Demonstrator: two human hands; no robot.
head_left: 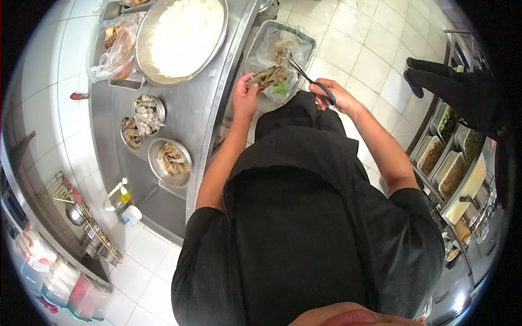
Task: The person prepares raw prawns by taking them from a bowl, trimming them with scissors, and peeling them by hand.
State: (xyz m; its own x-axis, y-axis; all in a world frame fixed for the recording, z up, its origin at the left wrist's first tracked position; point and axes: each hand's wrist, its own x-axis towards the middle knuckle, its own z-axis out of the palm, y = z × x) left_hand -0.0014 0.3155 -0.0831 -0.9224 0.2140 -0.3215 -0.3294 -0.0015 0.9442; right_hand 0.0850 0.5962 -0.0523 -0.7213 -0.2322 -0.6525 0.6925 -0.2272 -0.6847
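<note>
My left hand (246, 96) is closed around a raw shrimp (263, 79), held over a bin on the floor. Scissors (305, 74) with black handles sit in my right hand (338, 98), their blades pointing up and left toward the shrimp. Below both hands stands the bin (311, 41), lined with a clear plastic bag (266, 48) that holds shrimp scraps and a bit of green leaf. On the steel counter to my left, a metal bowl (187, 173) contains several shrimp, and two smaller bowls beside it hold peeled shrimp (145, 117) and more shrimp pieces (130, 133).
A large steel basin (142, 60) of white food stands on the steel counter (204, 103), beside a plastic bag of food (122, 49). Soap bottles (124, 194) are near the sink. At right, a person in black (473, 92) is by trays of ingredients (451, 173).
</note>
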